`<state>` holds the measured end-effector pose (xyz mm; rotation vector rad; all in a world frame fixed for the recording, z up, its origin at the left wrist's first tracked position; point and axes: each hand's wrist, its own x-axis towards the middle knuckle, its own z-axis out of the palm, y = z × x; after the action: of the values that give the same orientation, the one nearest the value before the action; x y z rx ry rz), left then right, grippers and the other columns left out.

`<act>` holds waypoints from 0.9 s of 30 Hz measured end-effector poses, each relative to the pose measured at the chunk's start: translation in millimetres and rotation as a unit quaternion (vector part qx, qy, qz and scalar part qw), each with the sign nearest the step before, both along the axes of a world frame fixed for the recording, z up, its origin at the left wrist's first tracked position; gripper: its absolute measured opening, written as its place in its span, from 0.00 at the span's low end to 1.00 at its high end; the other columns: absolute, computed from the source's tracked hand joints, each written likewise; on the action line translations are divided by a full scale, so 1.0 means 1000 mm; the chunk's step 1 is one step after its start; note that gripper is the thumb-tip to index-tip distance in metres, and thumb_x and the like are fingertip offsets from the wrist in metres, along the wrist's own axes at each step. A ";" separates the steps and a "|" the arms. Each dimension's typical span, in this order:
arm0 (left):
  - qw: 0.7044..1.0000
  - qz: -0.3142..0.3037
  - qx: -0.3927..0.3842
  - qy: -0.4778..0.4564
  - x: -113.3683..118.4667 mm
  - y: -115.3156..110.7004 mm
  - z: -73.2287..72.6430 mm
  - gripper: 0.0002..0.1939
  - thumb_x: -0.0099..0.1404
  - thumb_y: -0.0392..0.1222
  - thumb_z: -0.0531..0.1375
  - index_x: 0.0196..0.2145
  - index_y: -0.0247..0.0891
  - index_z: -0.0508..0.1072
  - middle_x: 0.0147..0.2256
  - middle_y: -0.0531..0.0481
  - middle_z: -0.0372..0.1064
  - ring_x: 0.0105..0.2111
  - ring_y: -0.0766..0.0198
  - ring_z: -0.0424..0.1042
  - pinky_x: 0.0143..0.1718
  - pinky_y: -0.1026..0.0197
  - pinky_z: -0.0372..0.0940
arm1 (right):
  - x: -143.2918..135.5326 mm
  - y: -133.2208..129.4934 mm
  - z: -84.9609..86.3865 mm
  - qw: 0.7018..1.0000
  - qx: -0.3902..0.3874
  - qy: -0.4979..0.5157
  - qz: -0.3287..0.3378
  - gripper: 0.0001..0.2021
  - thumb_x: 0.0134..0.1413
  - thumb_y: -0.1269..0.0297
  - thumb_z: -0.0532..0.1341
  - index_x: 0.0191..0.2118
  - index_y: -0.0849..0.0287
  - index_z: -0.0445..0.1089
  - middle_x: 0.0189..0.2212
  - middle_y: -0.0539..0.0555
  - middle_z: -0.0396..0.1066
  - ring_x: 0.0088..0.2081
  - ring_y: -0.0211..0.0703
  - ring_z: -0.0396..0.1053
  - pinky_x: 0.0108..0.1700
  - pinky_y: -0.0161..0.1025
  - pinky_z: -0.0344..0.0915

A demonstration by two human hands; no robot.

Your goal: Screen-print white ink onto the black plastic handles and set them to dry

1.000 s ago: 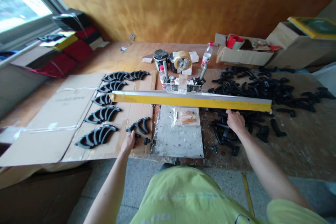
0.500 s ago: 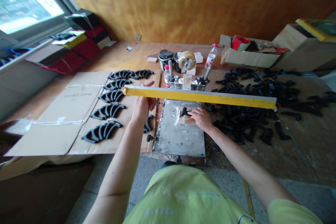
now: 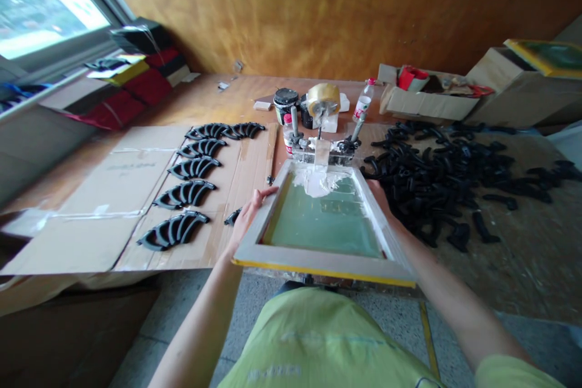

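Note:
A screen printing frame [image 3: 327, 259] lies low over the printing stand, with green mesh and a grey rim edged in yellow. White ink [image 3: 318, 183] is smeared across the far end of its mesh, and a pale flat strip [image 3: 322, 154] stands up there. My left hand [image 3: 249, 213] grips the frame's left side, its thumb toward the top. On the opposite side my right hand [image 3: 378, 195] holds the right edge, its fingers largely hidden by the frame. Whatever is beneath the frame is covered. The clamp bar [image 3: 297, 150] carries the frame's far end.
Curved black handles [image 3: 184, 194] lie in fanned rows on cardboard [image 3: 104, 194] at left. Many loose black handles [image 3: 436, 182] are heaped at right. Behind the stand are a tape roll [image 3: 324, 100], a black tub [image 3: 285, 100] and bottles [image 3: 365, 100]. An open carton [image 3: 427, 102] stands back right.
The frame has swung down from its raised position and now hides the base plate. My right hand has left the small black piece on the plate and moved to the frame's right side.

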<state>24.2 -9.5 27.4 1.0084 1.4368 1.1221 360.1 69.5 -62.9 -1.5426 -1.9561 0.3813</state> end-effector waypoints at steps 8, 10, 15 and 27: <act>0.996 -0.033 -0.082 0.001 -0.007 -0.018 -0.117 0.42 0.58 0.59 0.60 0.65 0.39 0.56 0.37 0.47 0.75 0.32 0.62 0.73 0.31 0.64 0.66 | -0.075 0.066 0.050 0.980 0.092 -0.156 0.081 0.21 0.53 0.69 0.63 0.54 0.63 0.65 0.53 0.64 0.64 0.55 0.55 0.60 0.56 0.49 0.60; 0.995 -0.036 -0.090 0.014 -0.008 -0.017 -0.132 0.40 0.59 0.59 0.59 0.65 0.39 0.56 0.38 0.47 0.75 0.33 0.62 0.73 0.32 0.64 0.66 | -0.098 0.069 0.049 0.971 0.031 -0.211 0.111 0.14 0.54 0.71 0.61 0.47 0.63 0.67 0.45 0.62 0.69 0.48 0.52 0.65 0.50 0.45 0.63; 0.995 -0.031 -0.085 0.038 -0.009 -0.016 -0.136 0.37 0.59 0.60 0.58 0.61 0.38 0.62 0.44 0.46 0.74 0.41 0.59 0.73 0.41 0.62 0.66 | -0.100 0.032 0.031 0.941 0.000 -0.289 0.175 0.08 0.54 0.77 0.55 0.37 0.63 0.69 0.36 0.60 0.71 0.41 0.47 0.66 0.43 0.39 0.61; 0.996 -0.017 -0.090 0.000 -0.004 -0.020 -0.116 0.36 0.58 0.58 0.60 0.60 0.38 0.64 0.34 0.48 0.75 0.31 0.61 0.73 0.30 0.64 0.65 | -0.080 0.005 0.024 0.948 0.046 -0.182 0.256 0.12 0.53 0.78 0.53 0.38 0.60 0.72 0.36 0.58 0.71 0.43 0.48 0.64 0.44 0.41 0.61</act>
<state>20.2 -29.9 -88.5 0.9009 1.4871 0.9498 280.4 74.5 -38.9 -1.0822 -2.6270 0.2166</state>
